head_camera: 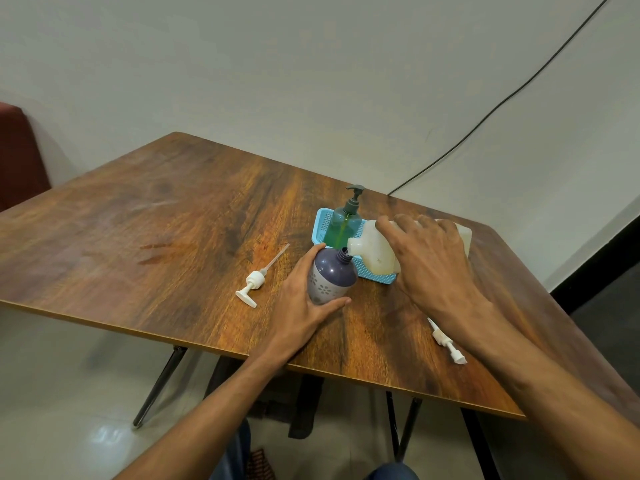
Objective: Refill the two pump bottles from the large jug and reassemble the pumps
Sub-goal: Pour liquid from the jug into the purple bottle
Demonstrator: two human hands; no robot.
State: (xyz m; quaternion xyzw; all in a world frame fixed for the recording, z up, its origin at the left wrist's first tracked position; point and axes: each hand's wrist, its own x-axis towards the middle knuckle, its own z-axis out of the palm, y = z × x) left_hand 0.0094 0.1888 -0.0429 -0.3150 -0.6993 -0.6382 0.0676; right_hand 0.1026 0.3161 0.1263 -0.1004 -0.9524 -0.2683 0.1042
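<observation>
Lying nearest you on the tabletop [180,216], one white pump [446,342] rests beside your right forearm. Your left hand [298,306] has its fingers [332,303] wrapped around the purple bottle [331,279], upright, neck open. Second pump [254,281] lies left of it. Your right hand [429,261] grips the white jug [375,252], tipped, spout at the bottle's neck. Beyond, the green pump bottle [345,221] stands in the blue tray [320,223], pump fitted.
</observation>
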